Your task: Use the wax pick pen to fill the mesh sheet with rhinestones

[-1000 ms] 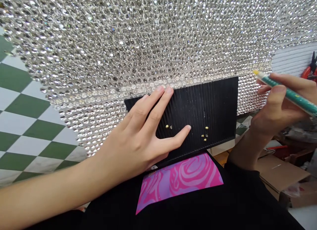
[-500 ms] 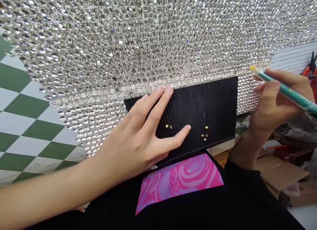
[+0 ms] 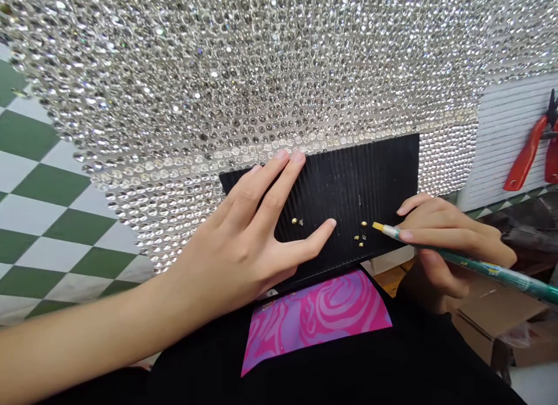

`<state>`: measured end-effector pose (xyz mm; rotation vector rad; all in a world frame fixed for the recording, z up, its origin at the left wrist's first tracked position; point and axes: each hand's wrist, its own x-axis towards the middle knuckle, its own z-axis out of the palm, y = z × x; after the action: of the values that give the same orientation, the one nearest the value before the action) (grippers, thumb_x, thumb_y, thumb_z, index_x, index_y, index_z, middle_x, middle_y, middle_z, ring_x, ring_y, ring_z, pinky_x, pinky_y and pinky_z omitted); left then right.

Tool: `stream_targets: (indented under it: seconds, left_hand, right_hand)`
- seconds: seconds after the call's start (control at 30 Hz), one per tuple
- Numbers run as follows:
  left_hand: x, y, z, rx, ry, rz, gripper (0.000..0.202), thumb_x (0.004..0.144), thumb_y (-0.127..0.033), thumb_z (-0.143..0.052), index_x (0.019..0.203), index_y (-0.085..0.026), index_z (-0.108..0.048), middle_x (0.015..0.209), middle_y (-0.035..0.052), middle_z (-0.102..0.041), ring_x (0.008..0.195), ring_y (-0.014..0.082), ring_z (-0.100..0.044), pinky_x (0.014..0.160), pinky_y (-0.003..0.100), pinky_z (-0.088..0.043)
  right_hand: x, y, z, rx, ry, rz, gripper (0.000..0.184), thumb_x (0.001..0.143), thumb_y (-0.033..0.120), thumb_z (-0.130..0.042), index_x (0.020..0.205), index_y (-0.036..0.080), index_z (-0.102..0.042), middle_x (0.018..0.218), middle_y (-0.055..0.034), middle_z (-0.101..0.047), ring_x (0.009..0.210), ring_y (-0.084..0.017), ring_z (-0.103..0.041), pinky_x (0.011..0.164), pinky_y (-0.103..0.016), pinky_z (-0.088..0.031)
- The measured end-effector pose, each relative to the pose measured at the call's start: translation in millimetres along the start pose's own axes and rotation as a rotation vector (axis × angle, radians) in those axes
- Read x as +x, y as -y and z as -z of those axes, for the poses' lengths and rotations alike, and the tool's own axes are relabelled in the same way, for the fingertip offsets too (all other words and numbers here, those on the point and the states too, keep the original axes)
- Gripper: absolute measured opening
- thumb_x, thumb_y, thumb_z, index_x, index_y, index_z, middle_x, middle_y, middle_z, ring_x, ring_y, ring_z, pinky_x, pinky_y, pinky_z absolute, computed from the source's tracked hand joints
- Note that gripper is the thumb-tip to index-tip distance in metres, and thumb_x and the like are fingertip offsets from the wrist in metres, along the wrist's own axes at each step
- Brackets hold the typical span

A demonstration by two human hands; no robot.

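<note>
My left hand (image 3: 248,230) lies open with fingers spread across a black ridged board (image 3: 392,178), its fingertips at the board's far edge. Between the thumb and forefinger sits a small gold rhinestone (image 3: 294,221) with a tiny clear piece beside it. Several more gold rhinestones (image 3: 361,244) lie right of the thumb. My right hand (image 3: 449,242) pinches a green pencil-like stick (image 3: 488,269) with a white collar and yellow tip. That tip is just right of the gold stones; I cannot tell if it touches the board. Behind spreads a sheet covered in clear rhinestones (image 3: 270,62).
Red-handled pliers (image 3: 525,155) rest on a white ribbed surface (image 3: 488,143) at right. A pink and purple swirled sheet (image 3: 322,323) lies on the black clothing over my lap. Green and white checks (image 3: 39,219) show at left, a cardboard box (image 3: 497,312) at lower right.
My right hand has come down and left with the stick, from the rhinestone sheet's right side to over the black board. The pliers are now more exposed. My left hand stays put.
</note>
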<state>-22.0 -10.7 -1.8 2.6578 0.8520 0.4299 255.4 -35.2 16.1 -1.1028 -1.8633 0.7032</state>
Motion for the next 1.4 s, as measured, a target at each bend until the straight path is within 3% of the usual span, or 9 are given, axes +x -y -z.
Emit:
stream_targets:
  seconds: [0.1,0.27,0.43,0.67,0.9,1.13,1.4]
  left_hand:
    - [-0.8,0.2,-0.1,0.004,0.011,0.008,0.069,0.082,-0.022,-0.066,0.145,-0.031,-0.039,0.167,0.0094,-0.008,0.149,0.0434,-0.026,0.115,0.06,-0.038]
    - [-1.7,-0.2,-0.1,-0.011,0.019,0.017,0.071,0.082,-0.022,-0.066,0.146,-0.032,-0.037,0.167,0.0082,-0.009,0.15,0.0427,-0.024,0.116,0.061,-0.038]
    - [0.1,-1.4,1.3,-0.089,0.007,0.05,0.063,0.08,-0.019,-0.069,0.138,-0.032,-0.047,0.167,0.0034,-0.014,0.151,0.0395,-0.022,0.121,0.057,-0.034]
    - [0.7,-2.2,2.7,-0.08,0.022,0.061,0.063,0.08,-0.02,-0.07,0.137,-0.033,-0.047,0.165,0.0032,-0.021,0.152,0.0376,-0.02,0.122,0.057,-0.033]
    - [-0.1,-1.3,0.6,-0.07,0.002,0.037,0.062,0.08,-0.018,-0.069,0.137,-0.03,-0.048,0.168,0.0072,-0.006,0.149,0.043,-0.025,0.117,0.061,-0.037]
    - [1.2,-1.5,1.2,-0.124,-0.023,0.05,0.057,0.081,-0.019,-0.067,0.134,-0.032,-0.051,0.16,0.0037,-0.034,0.151,0.0381,-0.023,0.12,0.058,-0.036]
    - [1.6,-1.0,-0.4,-0.03,-0.021,0.016,0.055,0.083,-0.021,-0.067,0.134,-0.029,-0.051,0.159,0.0099,-0.03,0.15,0.0406,-0.025,0.114,0.061,-0.041]
  right_hand:
    - [1.4,-3.1,-1.8,0.009,0.008,0.081,0.018,0.068,0.006,-0.057,0.081,0.011,-0.07,0.066,-0.0028,-0.065,0.058,-0.012,-0.06,0.06,-0.033,-0.052]
    - [1.2,-3.1,-1.8,0.004,0.041,0.089,0.018,0.07,0.005,-0.058,0.082,0.009,-0.07,0.069,-0.0055,-0.066,0.064,-0.015,-0.06,0.059,-0.034,-0.049]
    - [1.7,-2.1,-4.2,-0.021,0.061,0.085,0.019,0.073,0.006,-0.058,0.086,0.011,-0.071,0.073,-0.0059,-0.069,0.067,-0.015,-0.06,0.06,-0.033,-0.047]
    - [4.2,-4.9,-5.3,-0.065,-0.02,0.098,0.022,0.074,0.009,-0.057,0.088,0.017,-0.072,0.071,-0.0023,-0.069,0.063,-0.015,-0.059,0.06,-0.033,-0.049]
    - [3.3,-1.5,-0.7,-0.098,0.101,0.092,0.025,0.076,0.008,-0.061,0.095,0.017,-0.073,0.083,-0.0049,-0.073,0.071,-0.017,-0.063,0.064,-0.035,-0.051]
    - [3.5,-3.1,-1.9,-0.055,0.012,0.108,0.022,0.072,0.001,-0.057,0.087,0.007,-0.071,0.074,-0.0087,-0.068,0.072,-0.017,-0.061,0.065,-0.035,-0.047]
    - [3.0,-3.5,-1.3,-0.051,0.002,0.123,0.027,0.073,0.002,-0.055,0.092,0.009,-0.072,0.077,-0.0072,-0.069,0.072,-0.016,-0.061,0.064,-0.034,-0.048]
